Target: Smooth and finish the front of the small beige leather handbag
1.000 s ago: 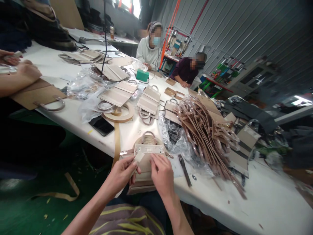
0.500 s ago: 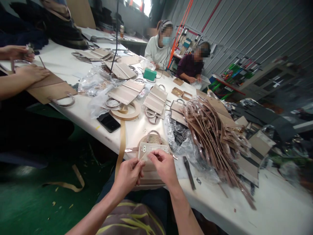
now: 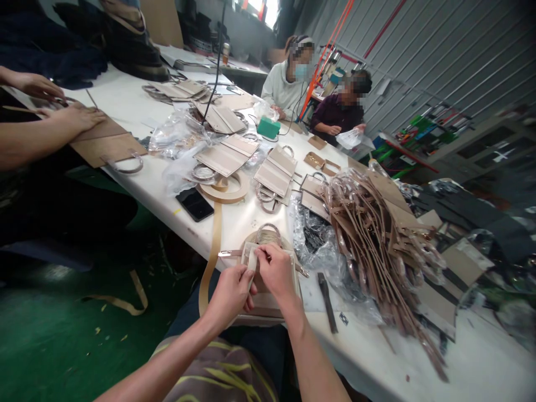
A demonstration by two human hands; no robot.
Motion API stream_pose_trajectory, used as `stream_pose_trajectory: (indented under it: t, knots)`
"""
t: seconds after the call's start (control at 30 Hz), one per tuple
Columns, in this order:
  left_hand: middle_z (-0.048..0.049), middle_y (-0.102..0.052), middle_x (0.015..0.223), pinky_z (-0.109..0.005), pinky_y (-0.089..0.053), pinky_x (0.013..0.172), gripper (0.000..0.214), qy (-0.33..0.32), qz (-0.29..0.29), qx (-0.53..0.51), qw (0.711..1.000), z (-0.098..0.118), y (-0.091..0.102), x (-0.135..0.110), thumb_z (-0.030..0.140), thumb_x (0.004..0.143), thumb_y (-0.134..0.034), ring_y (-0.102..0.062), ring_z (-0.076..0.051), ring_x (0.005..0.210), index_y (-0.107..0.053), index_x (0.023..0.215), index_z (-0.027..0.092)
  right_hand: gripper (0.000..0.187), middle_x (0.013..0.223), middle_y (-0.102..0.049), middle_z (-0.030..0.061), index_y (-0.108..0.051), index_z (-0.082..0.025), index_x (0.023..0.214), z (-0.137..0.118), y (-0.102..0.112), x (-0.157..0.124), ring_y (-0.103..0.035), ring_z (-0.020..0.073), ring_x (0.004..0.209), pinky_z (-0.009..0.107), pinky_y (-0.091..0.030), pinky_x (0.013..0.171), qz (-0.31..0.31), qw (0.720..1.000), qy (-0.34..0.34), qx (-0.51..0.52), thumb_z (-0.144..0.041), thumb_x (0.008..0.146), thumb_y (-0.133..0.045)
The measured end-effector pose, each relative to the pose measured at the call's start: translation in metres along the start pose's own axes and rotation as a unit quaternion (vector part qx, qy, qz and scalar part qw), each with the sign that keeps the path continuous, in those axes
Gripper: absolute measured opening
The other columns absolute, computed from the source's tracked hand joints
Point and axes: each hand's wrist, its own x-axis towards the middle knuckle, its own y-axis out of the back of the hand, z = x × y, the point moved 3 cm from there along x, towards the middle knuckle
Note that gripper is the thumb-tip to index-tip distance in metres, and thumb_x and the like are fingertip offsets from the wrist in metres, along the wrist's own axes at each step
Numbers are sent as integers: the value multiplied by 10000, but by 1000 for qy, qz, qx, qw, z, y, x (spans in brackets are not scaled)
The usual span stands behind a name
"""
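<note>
A beige bag piece [image 3: 268, 301] with a round metal handle ring [image 3: 268, 233] lies at the table's near edge in front of me. My left hand [image 3: 231, 293] is closed in a pinch on a small pale strip at the piece's upper left. My right hand [image 3: 274, 271] is also closed, fingertips pinching the same strip close to the left hand's fingers. Both hands rest over the piece and hide most of its middle.
A tan tape roll [image 3: 224, 190] trails a strip over the table edge. A black phone [image 3: 195, 204], stacked beige panels [image 3: 226, 156], a heap of tan straps [image 3: 377, 234], a dark tool [image 3: 327, 301] and plastic bags lie around. A co-worker's arms [image 3: 46, 128] work left; two people sit far.
My hands have drawn together over the bag piece and shifted up toward its top edge. The strip that my left hand held apart is now pinched by both hands.
</note>
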Motion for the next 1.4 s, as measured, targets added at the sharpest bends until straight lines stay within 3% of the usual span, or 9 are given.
stream_pose_trajectory:
  t: [0.3, 0.4, 0.5, 0.63, 0.77, 0.93, 1.13, 1.27, 1.4]
  knots:
    - [-19, -691, 509, -249, -550, 410, 502, 4, -12, -9, 1000, -2, -1, 4, 581, 1074, -539, -695, -195, 420, -616, 742, 212, 222, 980, -807, 75, -800, -230, 919, 1, -6, 4, -731, 253, 955, 398, -538, 917, -11, 1000, 5, -19, -223, 1063, -631]
    - [-30, -707, 547, -252, -562, 420, 519, 6, -12, -20, 1000, -2, -1, 5, 619, 1059, -567, -704, -193, 434, -628, 757, 201, 174, 1003, -810, 84, -809, -225, 1147, 1, -3, 2, -732, 260, 916, 406, -563, 896, 13, 1000, -20, -10, -233, 1040, -672]
    - [-51, -760, 653, -258, -586, 448, 484, 18, -12, -26, 999, -1, -1, 6, 596, 1050, -591, -738, -194, 486, -640, 791, 190, 346, 1120, -808, 89, -741, -228, 1383, 4, 4, -1, -737, 236, 894, 384, -588, 851, 23, 999, -23, 20, -252, 1040, -698]
    - [-64, -794, 734, -262, -590, 460, 414, 22, -22, -36, 999, 1, -2, 4, 554, 1033, -609, -755, -196, 516, -625, 832, 193, 233, 1100, -789, 72, -859, -252, 1172, 6, 6, -5, -743, 223, 1014, 368, -575, 923, -61, 996, 68, 4, -257, 1102, -637]
    - [-57, -799, 745, -270, -592, 470, 357, 20, -27, -35, 999, 2, -2, 3, 516, 1024, -609, -759, -199, 523, -609, 856, 200, 213, 1031, -774, 62, -881, -243, 1118, 9, 6, -1, -732, 217, 982, 361, -562, 896, -87, 991, 90, -36, -263, 1097, -670]
    - [-9, -714, 594, -262, -566, 455, 392, 34, -50, -33, 998, 3, -3, 6, 520, 1012, -608, -736, -201, 483, -573, 760, 222, 253, 1021, -773, 51, -869, -245, 1034, 1, 7, 5, -717, 197, 944, 343, -555, 875, -128, 983, 108, -73, -259, 1117, -630]
    - [52, -572, 453, -220, -415, 383, 385, 0, -19, 12, 1000, 23, -11, -18, 449, 1013, -550, -616, -157, 355, -526, 685, 249, 308, 1004, -757, 57, -832, -216, 940, -3, 4, 7, -701, 183, 874, 333, -541, 805, -144, 974, 114, -130, -232, 1129, -588]
    - [51, -585, 468, -226, -377, 393, 370, 27, -96, 10, 995, 33, -26, -48, 484, 1022, -533, -598, -151, 346, -582, 747, 242, 304, 1013, -762, 56, -841, -222, 925, -2, 4, 10, -696, 185, 850, 345, -555, 811, -142, 975, 113, -127, -243, 1122, -610]
    - [26, -656, 534, -233, -453, 475, 436, 26, -91, -6, 995, 23, -10, -53, 619, 1018, -559, -635, -154, 432, -663, 917, 208, 242, 1062, -765, 71, -859, -221, 1018, -4, 9, 4, -727, 205, 921, 354, -595, 874, -127, 983, 97, -86, -232, 1109, -635]
